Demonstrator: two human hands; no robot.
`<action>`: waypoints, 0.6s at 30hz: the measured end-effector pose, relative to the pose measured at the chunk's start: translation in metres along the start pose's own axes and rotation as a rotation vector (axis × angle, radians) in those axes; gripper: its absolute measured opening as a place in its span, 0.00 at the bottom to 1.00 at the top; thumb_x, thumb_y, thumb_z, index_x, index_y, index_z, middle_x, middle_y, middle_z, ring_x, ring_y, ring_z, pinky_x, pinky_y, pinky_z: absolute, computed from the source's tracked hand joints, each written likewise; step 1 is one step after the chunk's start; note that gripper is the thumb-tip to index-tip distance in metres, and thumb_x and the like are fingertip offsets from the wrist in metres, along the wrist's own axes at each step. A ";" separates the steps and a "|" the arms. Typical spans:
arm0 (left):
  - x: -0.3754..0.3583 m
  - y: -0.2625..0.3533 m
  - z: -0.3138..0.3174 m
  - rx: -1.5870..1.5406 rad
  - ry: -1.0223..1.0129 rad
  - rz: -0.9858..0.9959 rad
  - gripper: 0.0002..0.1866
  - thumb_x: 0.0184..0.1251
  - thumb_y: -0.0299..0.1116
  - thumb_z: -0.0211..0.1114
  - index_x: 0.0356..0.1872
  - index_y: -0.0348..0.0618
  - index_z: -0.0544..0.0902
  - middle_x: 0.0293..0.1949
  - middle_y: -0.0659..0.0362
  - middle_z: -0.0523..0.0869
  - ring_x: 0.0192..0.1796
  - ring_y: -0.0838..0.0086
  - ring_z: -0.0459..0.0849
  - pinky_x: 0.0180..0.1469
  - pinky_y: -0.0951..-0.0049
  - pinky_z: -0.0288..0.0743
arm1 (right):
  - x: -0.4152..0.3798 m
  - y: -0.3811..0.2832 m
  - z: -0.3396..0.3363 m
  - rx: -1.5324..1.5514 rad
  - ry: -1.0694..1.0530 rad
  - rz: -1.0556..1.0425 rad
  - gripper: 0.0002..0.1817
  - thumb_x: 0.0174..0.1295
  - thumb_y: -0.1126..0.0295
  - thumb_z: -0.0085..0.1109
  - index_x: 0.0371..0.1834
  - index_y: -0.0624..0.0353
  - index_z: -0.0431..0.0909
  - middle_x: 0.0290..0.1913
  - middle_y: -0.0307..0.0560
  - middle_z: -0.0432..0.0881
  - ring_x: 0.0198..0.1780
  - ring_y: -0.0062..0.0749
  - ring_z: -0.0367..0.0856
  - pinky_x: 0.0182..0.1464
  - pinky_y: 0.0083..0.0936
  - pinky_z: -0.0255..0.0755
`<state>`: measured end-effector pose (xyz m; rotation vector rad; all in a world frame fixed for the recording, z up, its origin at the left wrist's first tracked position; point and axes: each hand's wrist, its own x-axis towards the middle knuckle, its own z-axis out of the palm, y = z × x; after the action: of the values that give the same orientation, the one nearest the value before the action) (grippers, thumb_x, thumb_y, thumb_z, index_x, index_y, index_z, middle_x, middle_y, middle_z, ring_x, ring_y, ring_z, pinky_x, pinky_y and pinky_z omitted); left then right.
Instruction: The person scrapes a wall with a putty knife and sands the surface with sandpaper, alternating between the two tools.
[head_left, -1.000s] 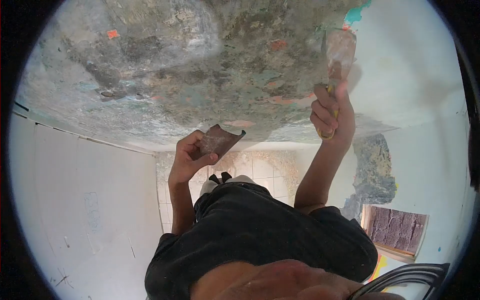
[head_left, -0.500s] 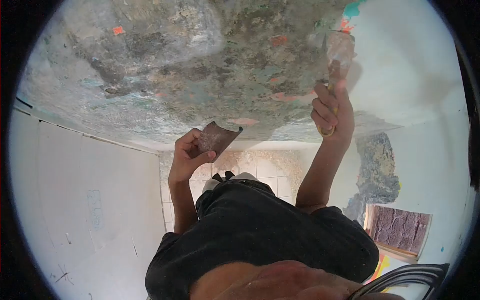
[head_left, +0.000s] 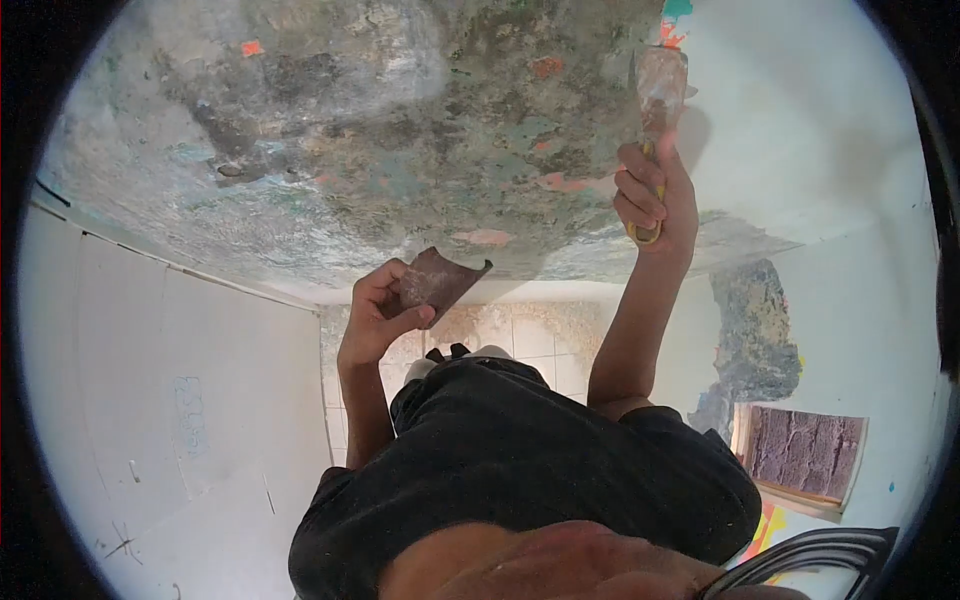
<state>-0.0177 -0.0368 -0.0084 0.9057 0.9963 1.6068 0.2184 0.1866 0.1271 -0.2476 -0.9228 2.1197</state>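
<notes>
My left hand (head_left: 385, 308) grips a curled piece of brown sandpaper (head_left: 438, 285), thumb on its lower edge and fingers behind it. Higher and to the right, my right hand (head_left: 655, 200) is closed round the yellow handle of a scraper (head_left: 661, 88). The scraper's wide, stained blade points up and lies at the border between the rough grey patch of wall (head_left: 400, 150) and the smooth pale wall (head_left: 800, 130). Whether the blade touches the surface is hard to tell.
A plain white wall (head_left: 130, 350) stands at the left. Tiled floor (head_left: 532, 335) shows below the rough wall. At the lower right are a dark bare patch (head_left: 755, 330), a framed opening (head_left: 805, 455) and black cables (head_left: 820, 560).
My right hand has moved slightly up and left with the scraper. My left hand and the sandpaper have hardly shifted.
</notes>
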 end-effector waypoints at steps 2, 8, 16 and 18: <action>-0.002 -0.002 -0.001 -0.019 0.000 0.010 0.14 0.54 0.17 0.71 0.37 0.41 0.76 0.33 0.65 0.82 0.36 0.85 0.77 0.38 0.80 0.72 | 0.003 -0.002 0.005 0.027 -0.029 0.021 0.11 0.73 0.54 0.51 0.53 0.41 0.73 0.20 0.28 0.60 0.11 0.08 0.55 0.09 0.09 0.53; -0.013 0.000 0.007 0.000 -0.026 0.018 0.14 0.54 0.17 0.71 0.37 0.41 0.76 0.32 0.65 0.82 0.36 0.85 0.77 0.37 0.80 0.72 | 0.004 -0.003 0.004 0.008 -0.058 0.012 0.09 0.72 0.54 0.52 0.48 0.41 0.73 0.20 0.27 0.63 0.12 0.08 0.57 0.09 0.08 0.53; -0.030 -0.007 0.015 -0.013 -0.002 0.022 0.14 0.54 0.17 0.71 0.38 0.41 0.75 0.32 0.66 0.81 0.34 0.86 0.77 0.35 0.81 0.72 | 0.004 -0.002 0.004 0.006 -0.083 -0.008 0.11 0.76 0.56 0.46 0.53 0.45 0.69 0.22 0.30 0.62 0.11 0.09 0.56 0.08 0.09 0.54; -0.033 -0.009 0.014 -0.025 0.001 0.017 0.15 0.54 0.17 0.71 0.38 0.41 0.76 0.32 0.66 0.82 0.34 0.86 0.77 0.35 0.81 0.72 | 0.007 -0.002 0.003 0.010 -0.104 -0.015 0.10 0.76 0.56 0.46 0.51 0.46 0.69 0.22 0.30 0.62 0.12 0.09 0.56 0.08 0.09 0.54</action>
<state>0.0057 -0.0651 -0.0137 0.8984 0.9697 1.6310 0.2132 0.1911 0.1319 -0.1257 -0.9706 2.1400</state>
